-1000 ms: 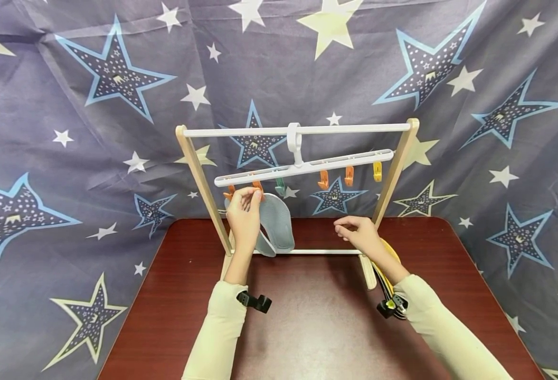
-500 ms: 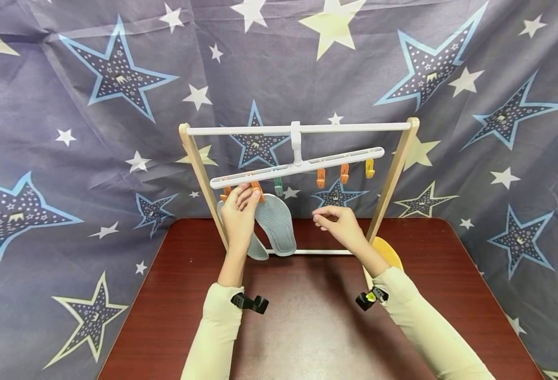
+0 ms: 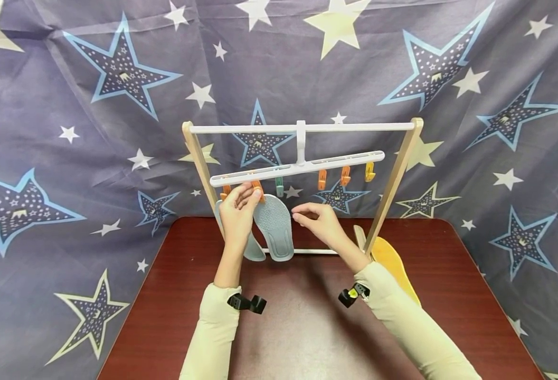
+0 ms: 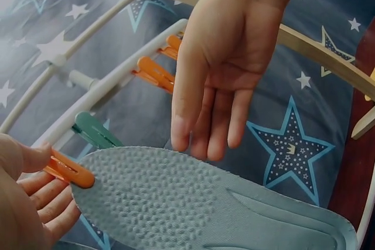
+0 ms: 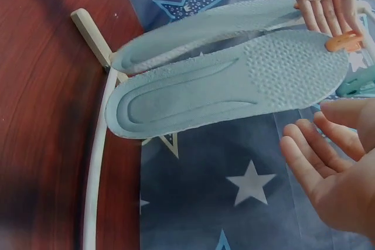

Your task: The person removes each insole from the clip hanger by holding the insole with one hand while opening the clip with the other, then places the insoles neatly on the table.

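Observation:
My left hand [image 3: 237, 219] pinches an orange clothespin [image 4: 73, 171] near the left end of the white hanger [image 3: 259, 174]. That clothespin sits on the tip of a grey-blue insole [image 3: 275, 227], which hangs down with its bumpy forefoot at the top. A second grey-blue insole [image 5: 199, 30] hangs just to its left, partly behind my left hand and wrist in the head view. My right hand [image 3: 321, 224] is beside the front insole's right edge, fingers loosely extended and holding nothing. A green clothespin [image 4: 96, 130] hangs by the insole's upper edge.
The hanger tilts, left end lower, on a wooden stand's white top rod [image 3: 355, 127]. Two orange clothespins [image 3: 322, 179] and a yellow one [image 3: 370, 171] hang on its right half. A yellow flat piece [image 3: 395, 266] lies right of the stand on the red-brown table [image 3: 183, 295].
My right hand has moved left, close to the front insole. My left hand stays at the orange clothespin, shifting slightly. The insoles have swung and turned to face me more.

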Available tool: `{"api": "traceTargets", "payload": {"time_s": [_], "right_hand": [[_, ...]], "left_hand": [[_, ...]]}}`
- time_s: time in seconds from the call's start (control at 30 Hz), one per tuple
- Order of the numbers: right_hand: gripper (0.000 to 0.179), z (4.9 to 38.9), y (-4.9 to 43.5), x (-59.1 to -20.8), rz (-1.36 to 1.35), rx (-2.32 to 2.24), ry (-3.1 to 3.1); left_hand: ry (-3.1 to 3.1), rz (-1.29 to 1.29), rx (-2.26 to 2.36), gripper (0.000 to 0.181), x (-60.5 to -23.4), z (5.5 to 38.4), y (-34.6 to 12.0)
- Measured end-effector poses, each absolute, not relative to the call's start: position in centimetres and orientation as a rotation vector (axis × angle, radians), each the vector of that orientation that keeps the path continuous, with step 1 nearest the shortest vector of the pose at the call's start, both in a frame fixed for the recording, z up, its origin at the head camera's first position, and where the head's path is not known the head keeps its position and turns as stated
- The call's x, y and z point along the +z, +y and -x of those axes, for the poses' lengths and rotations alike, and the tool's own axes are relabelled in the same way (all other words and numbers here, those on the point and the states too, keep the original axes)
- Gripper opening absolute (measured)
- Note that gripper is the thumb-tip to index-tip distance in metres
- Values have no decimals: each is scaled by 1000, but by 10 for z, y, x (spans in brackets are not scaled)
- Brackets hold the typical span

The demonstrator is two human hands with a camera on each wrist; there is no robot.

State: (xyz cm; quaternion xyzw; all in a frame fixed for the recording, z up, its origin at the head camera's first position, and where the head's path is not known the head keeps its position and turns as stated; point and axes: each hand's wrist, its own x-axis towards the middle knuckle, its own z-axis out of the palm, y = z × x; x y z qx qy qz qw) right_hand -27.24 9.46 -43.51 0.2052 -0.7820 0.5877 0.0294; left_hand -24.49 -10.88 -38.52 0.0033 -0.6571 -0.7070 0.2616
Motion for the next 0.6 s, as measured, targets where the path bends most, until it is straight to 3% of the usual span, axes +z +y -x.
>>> {"api": "traceTargets", "payload": {"time_s": [0.6], "right_hand": [[18, 268, 81, -442, -658, 1934, -2381]], "left_hand": [[-1844, 29, -1898, 29, -392, 248, -111]]}}
